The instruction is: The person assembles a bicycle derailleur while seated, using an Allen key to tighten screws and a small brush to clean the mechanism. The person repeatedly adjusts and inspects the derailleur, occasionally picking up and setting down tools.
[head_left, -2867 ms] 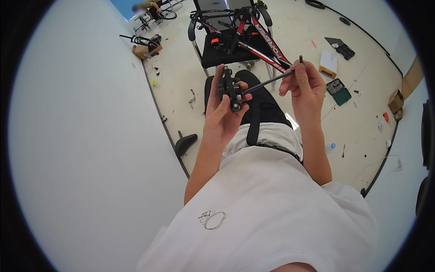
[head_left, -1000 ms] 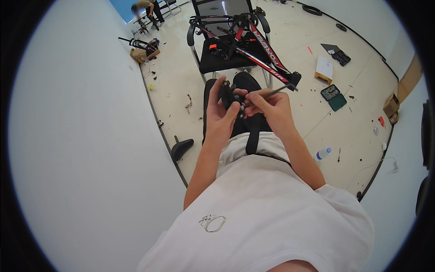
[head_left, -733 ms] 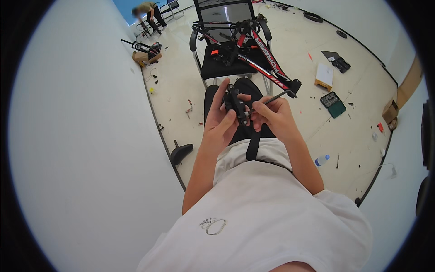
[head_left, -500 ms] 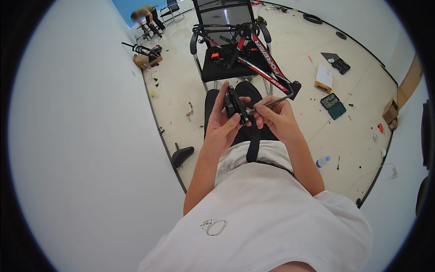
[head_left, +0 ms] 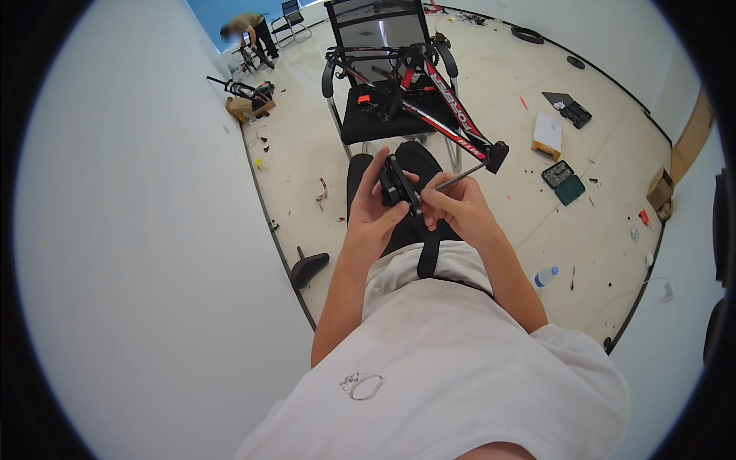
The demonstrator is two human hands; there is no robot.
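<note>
In front of my lap, my left hand [head_left: 374, 211] is wrapped round a black bicycle part [head_left: 399, 186] with a plate-like side. Its exact kind is hard to make out. My right hand [head_left: 460, 205] pinches a grey L-shaped hex key [head_left: 458, 175], whose tip meets the right side of the part at the fingers. The key's long arm slants up and right, and its bent end overlaps the frame's end in view. Just beyond my hands, a black, red and white bicycle frame [head_left: 447, 130] lies across a black chair [head_left: 368, 121].
A saddle [head_left: 310, 268] lies on the floor at left. To the right are an opened green tool case [head_left: 564, 182], a white and yellow box [head_left: 547, 135], a black case [head_left: 571, 110] and a bottle [head_left: 546, 277]. Another person [head_left: 249, 31] bends over parts at far left.
The black part has tilted slightly between my hands. My right hand and the hex key have shifted a little left, with the key's far end dropping slightly.
</note>
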